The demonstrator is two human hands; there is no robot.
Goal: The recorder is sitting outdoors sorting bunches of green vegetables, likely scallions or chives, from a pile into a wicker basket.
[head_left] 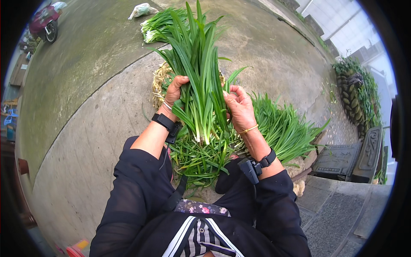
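A tall bunch of garlic chives [199,64], with flat green leaves and white stem ends pointing down toward me, stands between my two hands. My left hand [174,89] is wrapped round its left side, the thumb showing and the other fingers partly behind the leaves. At the right side my right hand [240,105] has thumb and fingers closed on some leaves of the same bunch. Beneath the white ends lies a heap of loose leaf trimmings [199,160], between my knees. More chives [282,126] are piled just right of my right forearm.
Ahead on the concrete lie another chive bundle [160,25] and a tied plastic bag [142,10]. Dry straw-like strands [160,83] sit behind my left hand. Carved dark slabs [342,158] and a leafy planter [353,94] stand right; a motorbike [45,23] is far left.
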